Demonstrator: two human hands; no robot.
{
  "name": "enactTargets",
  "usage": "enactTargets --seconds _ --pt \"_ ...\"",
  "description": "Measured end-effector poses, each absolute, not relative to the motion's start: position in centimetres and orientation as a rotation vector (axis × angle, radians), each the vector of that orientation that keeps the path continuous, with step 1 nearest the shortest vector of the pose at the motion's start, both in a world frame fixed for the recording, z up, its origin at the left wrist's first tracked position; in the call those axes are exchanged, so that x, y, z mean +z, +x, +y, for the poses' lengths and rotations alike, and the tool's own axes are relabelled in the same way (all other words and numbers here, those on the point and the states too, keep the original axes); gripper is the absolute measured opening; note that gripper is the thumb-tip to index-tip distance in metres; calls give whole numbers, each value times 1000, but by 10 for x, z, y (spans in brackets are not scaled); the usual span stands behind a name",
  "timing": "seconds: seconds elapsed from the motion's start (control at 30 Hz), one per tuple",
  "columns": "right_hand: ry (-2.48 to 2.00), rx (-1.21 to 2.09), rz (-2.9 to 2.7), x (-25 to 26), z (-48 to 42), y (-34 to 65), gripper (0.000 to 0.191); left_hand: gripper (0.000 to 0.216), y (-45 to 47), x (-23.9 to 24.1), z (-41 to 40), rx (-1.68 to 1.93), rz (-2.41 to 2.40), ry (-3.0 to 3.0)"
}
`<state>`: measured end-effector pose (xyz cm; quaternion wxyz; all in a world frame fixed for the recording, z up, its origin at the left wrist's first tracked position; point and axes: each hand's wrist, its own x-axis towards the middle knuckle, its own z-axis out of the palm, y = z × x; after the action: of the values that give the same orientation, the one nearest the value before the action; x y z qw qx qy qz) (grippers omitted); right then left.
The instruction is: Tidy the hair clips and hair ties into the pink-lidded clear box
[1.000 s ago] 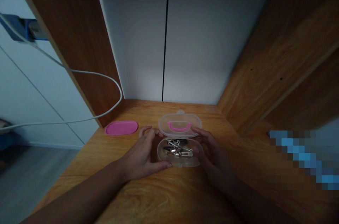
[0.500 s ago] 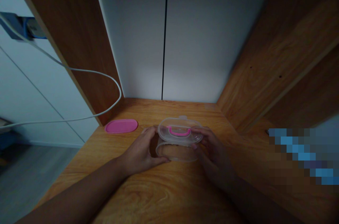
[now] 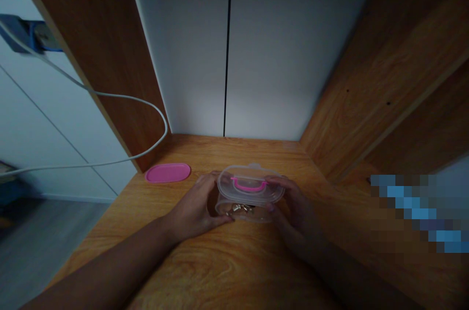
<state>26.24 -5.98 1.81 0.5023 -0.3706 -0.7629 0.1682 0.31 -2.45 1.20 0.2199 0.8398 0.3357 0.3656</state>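
**Two hands on clear box, lid part-open**

Clear oval box [image 3: 262,213] is on the wood tabletop [image 3: 205,271], between the hands. Lid [image 3: 238,194] sits tilted over the rear of it, front edge raised, so the front opening shows. Shiny metal pieces [image 3: 242,208] inside, too small to ID. Pink handle [image 3: 249,188] on top of the lid.

Left hand [image 3: 192,210]: wrapped round the box's left end, thumb at the front rim, fingers behind. Right hand [image 3: 298,217]: clamped on the lid's right end, fingers on top near the handle, thumb below.

Pink oval piece [image 3: 167,173] lies flat left of the box, well apart from it. White cable [image 3: 124,96] loops in front of the brown side panel [image 3: 106,51].
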Motion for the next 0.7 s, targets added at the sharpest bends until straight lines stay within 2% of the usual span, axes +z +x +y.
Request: enactTargets --seconds 0.23,0.4,0.7 --pt "-833 404 -1814 17 -62 264 42 80 2 19 -27 1049 882 2450" --pt "-799 472 -1769 17 -63 263 39 84 0 17 -26 1043 851 2530" --pt "-764 469 -1741 17 -65 265 34 77 -1 19 -25 1007 819 2677"
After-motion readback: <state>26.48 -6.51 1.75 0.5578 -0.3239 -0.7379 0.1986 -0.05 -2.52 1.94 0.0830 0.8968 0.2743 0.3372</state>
